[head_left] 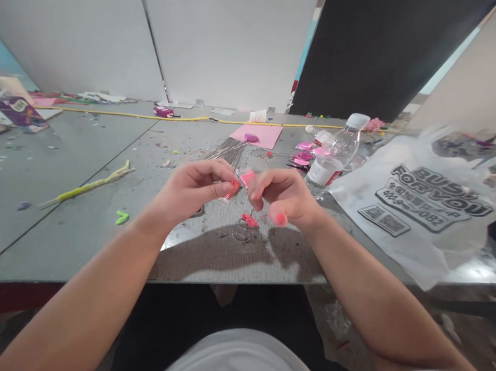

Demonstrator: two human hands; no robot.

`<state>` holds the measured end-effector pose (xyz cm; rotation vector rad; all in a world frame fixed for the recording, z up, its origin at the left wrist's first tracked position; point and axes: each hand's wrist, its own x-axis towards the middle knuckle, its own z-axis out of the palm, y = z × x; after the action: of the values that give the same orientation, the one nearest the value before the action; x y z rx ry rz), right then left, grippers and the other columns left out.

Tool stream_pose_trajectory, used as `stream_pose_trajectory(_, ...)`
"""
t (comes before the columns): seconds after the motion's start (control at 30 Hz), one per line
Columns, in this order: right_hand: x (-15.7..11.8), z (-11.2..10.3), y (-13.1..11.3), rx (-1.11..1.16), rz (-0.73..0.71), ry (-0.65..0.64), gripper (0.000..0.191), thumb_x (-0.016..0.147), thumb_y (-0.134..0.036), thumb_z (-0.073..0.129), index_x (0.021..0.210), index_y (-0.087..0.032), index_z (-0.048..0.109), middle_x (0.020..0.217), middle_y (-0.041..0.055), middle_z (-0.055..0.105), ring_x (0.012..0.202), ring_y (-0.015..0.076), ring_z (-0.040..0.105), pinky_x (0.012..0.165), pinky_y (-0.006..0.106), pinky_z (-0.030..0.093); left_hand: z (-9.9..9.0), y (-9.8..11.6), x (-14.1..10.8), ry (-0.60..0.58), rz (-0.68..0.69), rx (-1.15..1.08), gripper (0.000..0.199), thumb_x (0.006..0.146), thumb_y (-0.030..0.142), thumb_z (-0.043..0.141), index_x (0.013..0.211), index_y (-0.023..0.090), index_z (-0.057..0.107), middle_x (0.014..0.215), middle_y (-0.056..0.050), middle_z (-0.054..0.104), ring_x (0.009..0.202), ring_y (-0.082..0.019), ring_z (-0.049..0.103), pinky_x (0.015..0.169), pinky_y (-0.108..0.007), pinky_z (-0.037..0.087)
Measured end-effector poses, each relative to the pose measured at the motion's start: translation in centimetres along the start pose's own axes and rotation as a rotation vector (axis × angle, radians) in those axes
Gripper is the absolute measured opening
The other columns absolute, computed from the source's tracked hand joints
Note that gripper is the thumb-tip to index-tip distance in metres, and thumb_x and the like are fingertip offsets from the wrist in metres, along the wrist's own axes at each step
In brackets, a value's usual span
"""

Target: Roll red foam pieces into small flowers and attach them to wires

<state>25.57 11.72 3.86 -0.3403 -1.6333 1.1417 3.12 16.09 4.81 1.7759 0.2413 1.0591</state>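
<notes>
My left hand [198, 189] is closed in a pinch, thumb and fingertips on a small coral-red piece of modelling clay [233, 189]. Close beside it, my right hand [284, 197] has its fingers bent and its thumb held apart from them. A small coral-red spot, apparently clay, shows on that thumb's tip. Below and between both hands, a clump of coral-red clay [249, 220] lies on the table. A pink packet [247, 177] is partly visible behind the fingers. Thin wires [226, 148] fan out on the table beyond my left hand.
A plastic bottle [334, 155] and a white plastic bag [421, 208] stand at my right. Pink card [265, 135] with a purple lump lies ahead. On the left are a yellow-green twisted strip [88, 188] and a green bent piece [122, 217]. A yellow cord [177, 119] crosses the back.
</notes>
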Motion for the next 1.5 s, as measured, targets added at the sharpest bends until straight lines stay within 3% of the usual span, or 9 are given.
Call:
stream_pose_trajectory(0.17, -0.1, -0.1, 0.3, 0.000, 0.069, -0.059, 0.048, 0.053, -0.050, 0.102, 0.081, -0.020, 0.078, 0.063, -0.0044, 0.068, 0.056, 0.0099, 0.058, 0.056, 0.025, 0.049, 1.7, 0.2, -0.4, -0.118, 0.028, -0.106, 0.004, 0.086, 0.020, 0.084, 0.090, 0.022, 0.083, 0.089, -0.004, 0.074, 0.080, -0.014, 0.070, 0.073, -0.027, 0.059)
stream_pose_trajectory(0.4, -0.4, -0.4, -0.7, -0.059, 0.212, -0.165, 0.027, 0.065, -0.024, 0.100, 0.085, -0.018, 0.081, 0.075, 0.0005, 0.079, 0.067, 0.0134, 0.071, 0.064, 0.026, 0.057, 1.9, 0.3, -0.5, -0.212, 0.004, -0.108, 0.007, 0.084, 0.023, 0.087, 0.089, 0.022, 0.084, 0.086, -0.005, 0.076, 0.078, -0.016, 0.072, 0.073, -0.029, 0.062)
stream_pose_trajectory(0.6, -0.4, -0.5, -1.1, -0.105, 0.254, -0.130, 0.026, 0.066, -0.030, 0.099, 0.085, -0.020, 0.084, 0.074, 0.0020, 0.080, 0.067, 0.0163, 0.071, 0.065, 0.031, 0.059, 1.9, 0.2, -0.5, -0.227, -0.010, -0.133, 0.006, 0.085, 0.022, 0.086, 0.090, 0.021, 0.084, 0.087, -0.006, 0.076, 0.081, -0.015, 0.072, 0.075, -0.028, 0.062)
stream_pose_trajectory(0.83, -0.4, -0.3, -1.3, -0.247, 0.048, -0.004, 0.023, 0.066, -0.028, 0.099, 0.081, -0.021, 0.083, 0.071, 0.0014, 0.077, 0.064, 0.0163, 0.069, 0.060, 0.030, 0.055, 2.1, -0.1, -0.6, -0.199, 0.012, -0.154, 0.006, 0.086, 0.024, 0.086, 0.091, 0.021, 0.084, 0.088, -0.006, 0.077, 0.081, -0.016, 0.074, 0.077, -0.029, 0.063)
stream_pose_trajectory(1.07, -0.1, 0.2, -2.3, -0.499, -0.204, -0.039, 0.015, 0.077, -0.029, 0.093, 0.081, -0.020, 0.081, 0.066, 0.0000, 0.073, 0.059, 0.0132, 0.064, 0.055, 0.028, 0.050, 2.2, 0.0, -0.6, -0.169, 0.011, -0.144, 0.010, 0.084, 0.027, 0.088, 0.086, 0.019, 0.083, 0.086, -0.007, 0.077, 0.081, -0.018, 0.074, 0.076, -0.031, 0.063)
stream_pose_trajectory(1.3, -0.2, 0.6, -2.7, -0.658, -0.246, 0.025, 0.017, 0.080, -0.042, 0.090, 0.083, -0.029, 0.080, 0.069, -0.0001, 0.074, 0.060, 0.0168, 0.065, 0.058, 0.035, 0.053, 2.2, 0.1, -0.6, -0.143, -0.034, -0.170, 0.007, 0.084, 0.024, 0.087, 0.086, 0.019, 0.083, 0.088, -0.007, 0.078, 0.083, -0.017, 0.074, 0.076, -0.031, 0.063)
stream_pose_trajectory(1.5, -0.2, 0.6, -2.8, -0.722, -0.266, 0.044, 0.019, 0.080, -0.046, 0.090, 0.081, -0.030, 0.079, 0.067, 0.0001, 0.073, 0.059, 0.0170, 0.065, 0.056, 0.035, 0.053, 2.2, -0.1, -0.8, -0.129, -0.029, -0.171, 0.006, 0.083, 0.021, 0.087, 0.087, 0.018, 0.082, 0.089, -0.007, 0.078, 0.087, -0.018, 0.074, 0.082, -0.033, 0.064)
